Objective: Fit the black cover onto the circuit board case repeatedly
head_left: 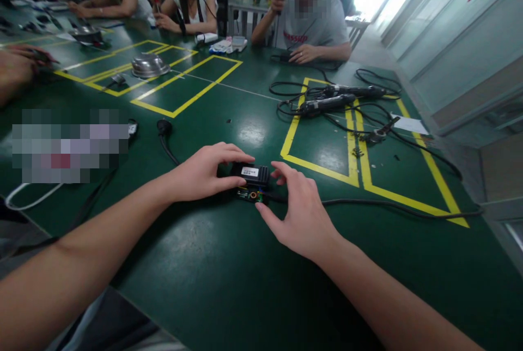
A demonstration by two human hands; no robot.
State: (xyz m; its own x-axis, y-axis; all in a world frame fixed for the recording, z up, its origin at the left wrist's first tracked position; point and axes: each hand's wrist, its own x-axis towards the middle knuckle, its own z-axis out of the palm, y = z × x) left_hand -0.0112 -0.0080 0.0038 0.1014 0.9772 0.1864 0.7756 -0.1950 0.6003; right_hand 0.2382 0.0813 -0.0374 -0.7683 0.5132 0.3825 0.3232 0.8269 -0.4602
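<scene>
A black plastic housing (pixel 260 176) with ridges at its right end and a white label lies in the middle of the near table. My left hand (pixel 208 172) grips it from the left, thumb in front and fingers behind. Just in front of the housing, a small circuit board (pixel 248 194) with a copper-coloured ring and coloured wires shows partly. My right hand (pixel 301 206) is spread to the right of both, thumb tip close to the board's right end. From that end a black cable (pixel 368 201) runs off to the right. Left of the housing is a black plug (pixel 164 127) on a cord.
Two black corded electric screwdrivers (pixel 327 104) lie with looped cables at the right, near small metal parts (pixel 358 152). Yellow tape (pixel 322 165) marks rectangles on the green table. A metal bowl (pixel 149 65) stands back left. A person in a white shirt (pixel 316 26) works opposite.
</scene>
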